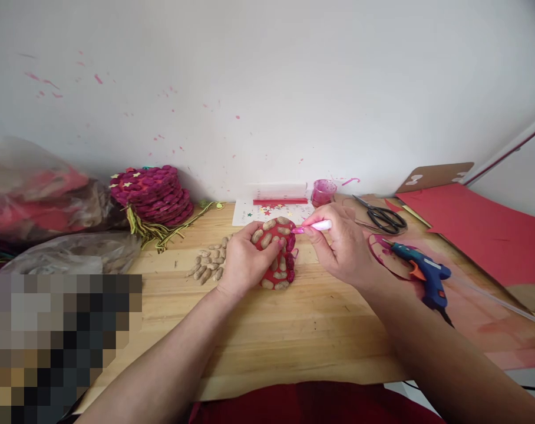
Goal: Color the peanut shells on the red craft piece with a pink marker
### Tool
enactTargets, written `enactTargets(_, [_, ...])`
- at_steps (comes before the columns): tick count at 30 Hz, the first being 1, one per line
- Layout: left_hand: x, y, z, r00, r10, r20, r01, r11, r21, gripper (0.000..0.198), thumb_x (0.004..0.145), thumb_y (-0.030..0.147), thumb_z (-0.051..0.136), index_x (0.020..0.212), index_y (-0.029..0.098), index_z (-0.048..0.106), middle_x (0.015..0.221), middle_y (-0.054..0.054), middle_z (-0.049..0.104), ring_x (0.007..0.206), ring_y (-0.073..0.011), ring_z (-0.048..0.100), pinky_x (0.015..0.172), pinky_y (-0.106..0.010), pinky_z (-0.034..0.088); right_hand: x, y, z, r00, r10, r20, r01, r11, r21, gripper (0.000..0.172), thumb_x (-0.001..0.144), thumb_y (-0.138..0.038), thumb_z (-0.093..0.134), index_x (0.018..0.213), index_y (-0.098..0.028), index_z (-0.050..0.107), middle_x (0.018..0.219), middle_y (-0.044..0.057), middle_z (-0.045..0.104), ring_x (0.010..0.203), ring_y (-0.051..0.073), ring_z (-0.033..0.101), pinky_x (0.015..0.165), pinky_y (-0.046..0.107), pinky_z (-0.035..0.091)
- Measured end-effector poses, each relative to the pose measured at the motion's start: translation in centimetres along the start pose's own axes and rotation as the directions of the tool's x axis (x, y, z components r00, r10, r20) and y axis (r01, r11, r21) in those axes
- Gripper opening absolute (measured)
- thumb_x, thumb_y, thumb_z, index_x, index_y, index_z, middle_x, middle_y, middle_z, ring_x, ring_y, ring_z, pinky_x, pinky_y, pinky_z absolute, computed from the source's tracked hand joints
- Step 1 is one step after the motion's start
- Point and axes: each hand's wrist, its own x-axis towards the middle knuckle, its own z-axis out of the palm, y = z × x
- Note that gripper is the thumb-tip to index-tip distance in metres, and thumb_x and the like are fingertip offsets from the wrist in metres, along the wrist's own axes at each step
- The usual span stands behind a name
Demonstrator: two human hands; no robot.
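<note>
Gripping brush (pixel 319 226), right fingers (pixel 323 246); pinching peanut-studded piece (pixel 277 232), left fingers (pixel 271 253). Cup (pixel 324 187) holds pink paint (pixel 323 198).

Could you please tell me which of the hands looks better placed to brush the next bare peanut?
Probably the right hand: it holds the brush, its tip at the edge of the red piece, by the pink peanuts. The left hand is occupied gripping that piece.
</note>
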Motion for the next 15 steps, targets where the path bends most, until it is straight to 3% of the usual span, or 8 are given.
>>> enactTargets(5, [-0.15,0.47,0.05,0.999,0.021,-0.03,-0.019,0.997,0.073,0.026,0.071,0.033,0.083,0.093,0.021,0.076,0.073,0.0,0.077,0.064,-0.0192,0.067,0.063,-0.028,0.049,0.19,-0.17,-0.24,0.999,-0.001,-0.041,0.001,1.0,0.005,0.007,0.099,-0.019,0.059,0.099,-0.025,0.057,0.089,0.002,0.074,0.085,0.022,0.065,0.085,0.041,0.039])
enactTargets(11, [-0.33,0.4,0.18,1.0,0.017,-0.022,-0.013,0.986,0.163,0.025,0.072,0.035,0.081,0.091,0.021,0.075,0.071,0.0,0.075,0.063,-0.019,0.065,0.063,-0.029,0.047,0.14,0.22,-0.02,1.0,-0.01,0.015,0.01,1.0,-0.009,0.008,0.099,-0.017,0.059,0.1,-0.025,0.057,0.089,0.002,0.074,0.087,0.022,0.066,0.085,0.041,0.039])
enactTargets(15, [-0.39,0.41,0.1,1.0,0.003,-0.008,-0.001,0.977,0.214,0.028,0.074,0.037,0.078,0.095,0.02,0.074,0.075,-0.001,0.076,0.066,-0.0196,0.066,0.065,-0.03,0.048,0.19,0.32,-0.06,0.997,-0.045,-0.058,0.041,0.997,-0.062,0.006,0.099,-0.02,0.059,0.098,-0.025,0.057,0.091,0.002,0.075,0.089,0.023,0.067,0.086,0.042,0.041])
